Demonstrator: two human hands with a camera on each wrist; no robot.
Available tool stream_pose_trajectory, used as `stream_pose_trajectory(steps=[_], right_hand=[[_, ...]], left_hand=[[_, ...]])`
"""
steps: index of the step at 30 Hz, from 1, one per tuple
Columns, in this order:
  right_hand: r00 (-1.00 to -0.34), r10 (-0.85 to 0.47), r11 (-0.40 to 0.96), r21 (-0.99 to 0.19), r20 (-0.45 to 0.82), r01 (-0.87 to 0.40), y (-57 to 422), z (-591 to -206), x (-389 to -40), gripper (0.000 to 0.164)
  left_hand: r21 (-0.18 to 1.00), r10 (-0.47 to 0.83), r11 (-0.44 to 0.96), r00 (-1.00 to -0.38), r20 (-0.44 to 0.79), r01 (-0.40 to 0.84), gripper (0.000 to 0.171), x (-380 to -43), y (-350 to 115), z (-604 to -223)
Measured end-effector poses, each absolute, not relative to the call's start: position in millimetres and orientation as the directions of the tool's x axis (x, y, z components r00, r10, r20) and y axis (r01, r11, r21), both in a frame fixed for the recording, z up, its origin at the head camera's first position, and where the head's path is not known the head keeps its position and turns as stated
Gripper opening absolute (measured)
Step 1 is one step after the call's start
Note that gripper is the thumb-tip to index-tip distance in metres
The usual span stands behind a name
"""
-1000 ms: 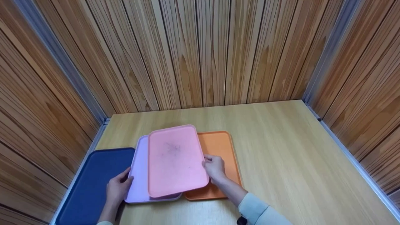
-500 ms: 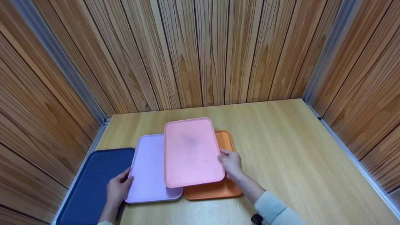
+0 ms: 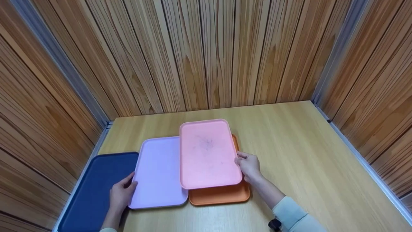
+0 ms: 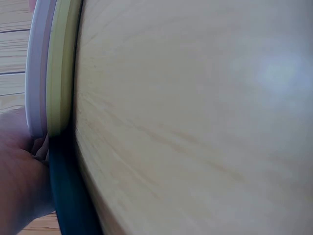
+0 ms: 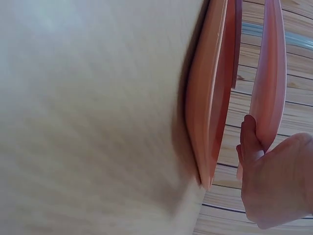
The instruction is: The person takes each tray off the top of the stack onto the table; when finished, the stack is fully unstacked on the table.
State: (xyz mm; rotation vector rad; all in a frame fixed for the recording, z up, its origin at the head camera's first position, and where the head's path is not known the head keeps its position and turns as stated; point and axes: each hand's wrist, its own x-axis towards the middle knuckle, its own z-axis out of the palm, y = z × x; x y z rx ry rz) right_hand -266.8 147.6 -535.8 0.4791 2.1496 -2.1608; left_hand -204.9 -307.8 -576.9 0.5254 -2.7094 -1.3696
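Pinched tight, the fingers of the right hand (image 3: pixel 250 166) had the right rim of the pink tray (image 3: pixel 209 158), and up it hung, clear above the orange tray (image 3: pixel 222 196), its left edge overlapping the purple tray (image 3: pixel 157 174) in the head view! A one-sided hold, so a level wrist and firm pinch looked vital, lest the free side droop. Across at the left hand (image 3: pixel 122 193), fingers met purple's left rim; braced or gripping, impossible to tell. Yellow tray (image 4: pixel 61 73) under purple! Pink carried only dark marks; purple and the dark blue tray (image 3: pixel 96 193) on the desk (image 3: pixel 299 154) showed no contents; orange was mostly hidden.
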Motion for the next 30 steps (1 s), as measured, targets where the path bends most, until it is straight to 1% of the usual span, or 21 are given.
stream_pose_trajectory(steps=[13,20,26,30], right_hand=[[-0.95,0.204,-0.095,-0.97,-0.238,0.223,176,-537,-268,0.041],[-0.948,0.206,-0.122,-0.968,-0.241,0.22,195,-536,-269,0.042],[-0.95,0.199,-0.114,-0.968,-0.242,0.223,212,-537,-269,0.042],[-0.946,0.201,-0.113,-0.965,-0.255,0.236,225,-538,-268,0.043]], left_hand=[[0.807,-0.308,0.51,-0.939,-0.151,-0.297,0.051,-207,-309,-575],[0.798,-0.326,0.535,-0.939,-0.107,-0.277,0.048,-206,-309,-579],[0.787,-0.327,0.567,-0.943,-0.056,-0.243,0.047,-205,-308,-580],[0.793,-0.322,0.552,-0.943,-0.083,-0.258,0.048,-204,-309,-578]])
